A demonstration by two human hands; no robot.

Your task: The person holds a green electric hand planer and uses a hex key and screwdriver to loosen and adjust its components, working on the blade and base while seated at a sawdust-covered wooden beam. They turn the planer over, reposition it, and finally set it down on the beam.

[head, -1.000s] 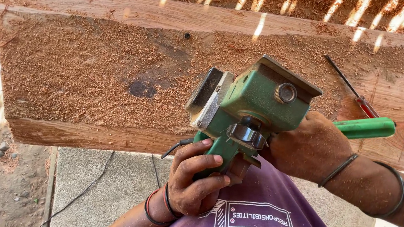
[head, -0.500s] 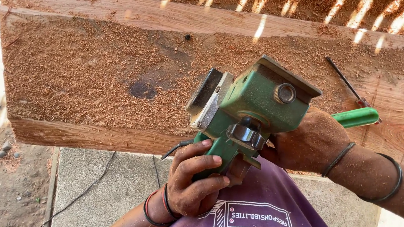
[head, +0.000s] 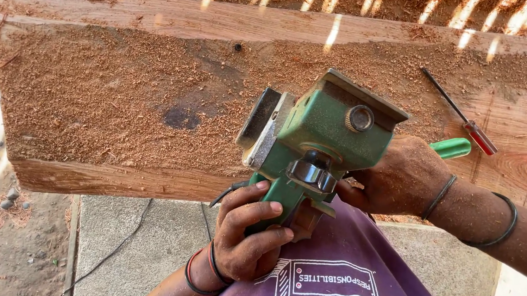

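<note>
An outdoor woodworking spot: sawdust-strewn timber beam, green electric planer, screwdriver.

left hand: fingers curled, gripping | right hand: closed, apparently gripping; wrist bent inward

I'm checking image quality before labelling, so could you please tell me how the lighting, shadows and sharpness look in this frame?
Head view: strong daylight, with bright dappled streaks across the top of the sawdust-covered wooden beam; the green electric hand planer, left hand and right hand are evenly lit and sharp; the pale strip at the left edge is overexposed; no motion blur is evident.
</note>
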